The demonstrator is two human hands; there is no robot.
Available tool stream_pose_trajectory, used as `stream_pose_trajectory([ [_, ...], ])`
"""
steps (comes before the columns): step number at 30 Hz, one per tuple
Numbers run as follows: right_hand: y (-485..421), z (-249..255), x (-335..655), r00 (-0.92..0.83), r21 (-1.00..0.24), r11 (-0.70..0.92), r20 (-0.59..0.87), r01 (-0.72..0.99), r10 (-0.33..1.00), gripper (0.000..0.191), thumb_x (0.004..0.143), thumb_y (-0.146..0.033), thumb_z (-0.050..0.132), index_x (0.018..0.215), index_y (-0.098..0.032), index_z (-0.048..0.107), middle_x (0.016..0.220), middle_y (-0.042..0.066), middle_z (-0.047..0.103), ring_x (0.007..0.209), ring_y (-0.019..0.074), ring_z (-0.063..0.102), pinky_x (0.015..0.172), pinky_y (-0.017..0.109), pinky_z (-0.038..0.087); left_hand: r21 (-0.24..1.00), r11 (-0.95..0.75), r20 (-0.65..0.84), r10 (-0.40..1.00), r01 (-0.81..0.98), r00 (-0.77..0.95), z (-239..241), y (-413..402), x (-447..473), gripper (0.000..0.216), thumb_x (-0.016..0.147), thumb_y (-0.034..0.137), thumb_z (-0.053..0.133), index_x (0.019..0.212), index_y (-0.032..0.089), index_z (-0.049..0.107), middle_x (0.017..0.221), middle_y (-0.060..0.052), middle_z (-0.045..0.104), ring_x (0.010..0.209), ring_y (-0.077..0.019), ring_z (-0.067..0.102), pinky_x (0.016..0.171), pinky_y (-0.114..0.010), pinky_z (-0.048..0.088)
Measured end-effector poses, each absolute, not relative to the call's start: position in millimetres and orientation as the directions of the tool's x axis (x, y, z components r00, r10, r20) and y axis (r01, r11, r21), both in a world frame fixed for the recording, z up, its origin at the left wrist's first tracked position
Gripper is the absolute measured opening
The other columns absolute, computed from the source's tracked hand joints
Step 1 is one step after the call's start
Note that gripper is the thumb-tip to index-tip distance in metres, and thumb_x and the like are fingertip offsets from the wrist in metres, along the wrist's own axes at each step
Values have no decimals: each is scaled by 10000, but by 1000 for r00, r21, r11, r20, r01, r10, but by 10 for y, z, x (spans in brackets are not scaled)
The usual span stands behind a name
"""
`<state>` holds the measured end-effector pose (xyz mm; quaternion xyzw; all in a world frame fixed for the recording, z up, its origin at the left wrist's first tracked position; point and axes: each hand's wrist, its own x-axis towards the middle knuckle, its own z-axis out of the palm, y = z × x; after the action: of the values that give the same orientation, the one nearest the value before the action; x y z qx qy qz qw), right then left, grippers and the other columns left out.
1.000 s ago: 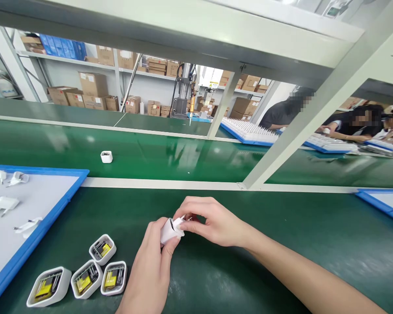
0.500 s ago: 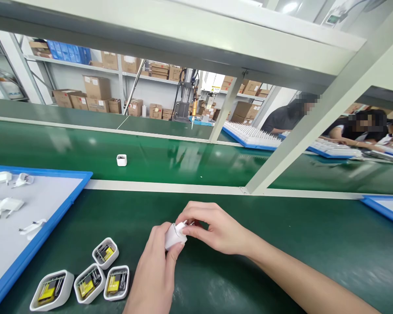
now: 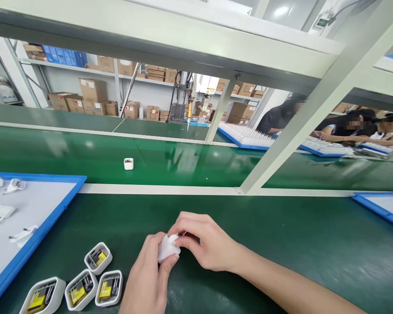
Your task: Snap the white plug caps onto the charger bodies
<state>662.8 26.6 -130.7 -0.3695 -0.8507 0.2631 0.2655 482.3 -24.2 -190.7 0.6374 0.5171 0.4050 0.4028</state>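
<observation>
A white charger housing [image 3: 167, 249] is gripped between the thumb and fingers of my left hand [image 3: 146, 272]. At its upper right end my right hand [image 3: 206, 244] pinches a white plug cap [image 3: 173, 239]. Cap and housing touch, but whether they are fully seated I cannot tell. My right fingers mostly hide the cap's prongs. To the left of my left hand, several open white housings stand on the dark green bench, among them one housing [image 3: 108, 288] with yellow and black electronic parts inside.
A blue-edged tray [image 3: 49, 205] with white plug caps lies at left, another tray [image 3: 383, 207] at far right. One white housing [image 3: 129, 164] sits on the green belt [image 3: 157, 168] beyond the pale rail. A slanted post [image 3: 281, 139] rises at right; co-workers sit behind it.
The view has shifted slightly. The cap sits closer against the housing and its prongs are now mostly covered by my right fingers. The lone housing on the belt has moved right.
</observation>
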Motion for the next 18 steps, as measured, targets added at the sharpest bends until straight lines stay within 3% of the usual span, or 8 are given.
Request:
stream_pose_trajectory([
  [7, 142, -1266, 6592, -535, -644, 569, 280, 511, 797, 146, 949, -101, 567, 967, -181, 688, 871, 15, 642, 742, 125, 595, 657, 235, 457, 945, -164, 142, 985, 283, 98, -1930, -278, 4843, 305, 1010, 418, 458, 1226, 234, 570, 1158, -81, 664, 970, -244, 679, 800, -329, 539],
  [14, 76, -1274, 6535, -584, -468, 697, 386, 543, 714, 192, 988, -124, 467, 951, -179, 647, 839, 29, 612, 703, 134, 549, 629, 249, 425, 947, -213, 178, 971, 241, 159, -1991, -280, 4837, 322, 1022, 473, 436, 1209, 252, 578, 1176, -78, 663, 1045, -255, 666, 902, -366, 525],
  [18, -34, -1287, 6576, -589, -354, 733, 439, 580, 678, 199, 999, -133, 441, 962, -171, 633, 828, 37, 608, 697, 143, 531, 626, 259, 422, 938, -249, 177, 943, 243, 282, -1991, -262, 4818, 349, 1035, 489, 391, 1242, 257, 550, 1205, -80, 651, 1075, -254, 653, 932, -382, 520],
])
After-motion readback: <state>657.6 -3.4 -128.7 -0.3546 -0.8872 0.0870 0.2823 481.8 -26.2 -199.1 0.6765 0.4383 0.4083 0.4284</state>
